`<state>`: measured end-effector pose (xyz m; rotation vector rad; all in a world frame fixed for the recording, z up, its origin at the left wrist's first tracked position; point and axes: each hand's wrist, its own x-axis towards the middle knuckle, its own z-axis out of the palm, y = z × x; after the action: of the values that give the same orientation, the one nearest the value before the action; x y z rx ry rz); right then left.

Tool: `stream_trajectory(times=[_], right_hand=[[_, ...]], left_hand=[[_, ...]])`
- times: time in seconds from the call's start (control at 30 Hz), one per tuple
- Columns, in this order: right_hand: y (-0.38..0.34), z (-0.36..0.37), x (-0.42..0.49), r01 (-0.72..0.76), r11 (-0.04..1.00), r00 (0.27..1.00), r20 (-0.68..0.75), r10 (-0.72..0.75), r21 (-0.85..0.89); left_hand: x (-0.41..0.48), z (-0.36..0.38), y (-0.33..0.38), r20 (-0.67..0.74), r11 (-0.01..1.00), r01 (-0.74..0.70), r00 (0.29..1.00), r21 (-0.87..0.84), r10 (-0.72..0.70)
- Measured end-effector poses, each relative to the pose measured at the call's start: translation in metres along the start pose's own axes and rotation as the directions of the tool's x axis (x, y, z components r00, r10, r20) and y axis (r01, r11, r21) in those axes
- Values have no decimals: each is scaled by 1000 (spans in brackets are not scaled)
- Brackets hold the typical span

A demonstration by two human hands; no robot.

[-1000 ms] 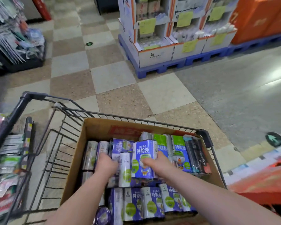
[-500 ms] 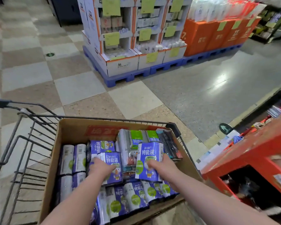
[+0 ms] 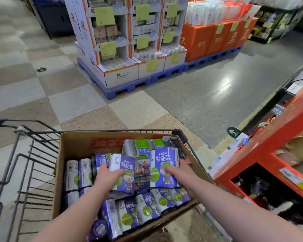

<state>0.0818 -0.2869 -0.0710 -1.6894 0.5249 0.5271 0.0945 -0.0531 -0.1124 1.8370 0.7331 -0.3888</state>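
Purple left pack [image 3: 126, 165]: blocky plastic-wrapped bundle of rolls with a cartoon duck on the label. It's roughly upright and raised above the packs lying in the box.
Purple right pack [image 3: 164, 158]: same kind of bundle, upright, label facing the camera, over the right half of the box.
Left grip [image 3: 110, 174]: fingers curled round the near left side of the left pack, holding it.
Right grip [image 3: 181, 173]: clamped on the lower right edge of the right pack, thumb across the front.
Brown cardboard box [image 3: 73, 151]: sits inside the cart, stuffed with more purple packs lying on their sides along the near edge and the left.
Green-topped packs [image 3: 142, 143]: at the back of the box, behind and between the two held ones.
Black wire shopping cart [image 3: 33, 154]: carries the box, on checkered floor tiles.
Red metal shelf [image 3: 269, 149]: just right of the cart.
Blue plastic pallets [image 3: 122, 90]: across the aisle, loaded with white display cartons, orange boxes [image 3: 199, 42] beside them.
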Motion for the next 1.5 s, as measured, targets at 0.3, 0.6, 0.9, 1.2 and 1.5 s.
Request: stream_trajectory(times=[0.3,0.6,0.9,1.2,1.5], right_hand=[[0,-21,-45,60,993,997,-45,-55,100],[37,-113,-112,211,937,930,-353,-105,279],[122,-211,-217,292,895,761,-649,-4,337],[227,-304,-366,384,856,581,-811,68,347],[310,-389,-507,468,829,483,-874,51,307]], left_hand=[[-47,15,30,271,961,-111,946,-255,181],[-107,104,71,538,956,-107,806,-274,245],[-215,223,85,752,964,-201,605,-174,262],[-369,338,53,861,927,-352,422,-134,284],[-522,430,11,915,897,-406,270,-174,300]])
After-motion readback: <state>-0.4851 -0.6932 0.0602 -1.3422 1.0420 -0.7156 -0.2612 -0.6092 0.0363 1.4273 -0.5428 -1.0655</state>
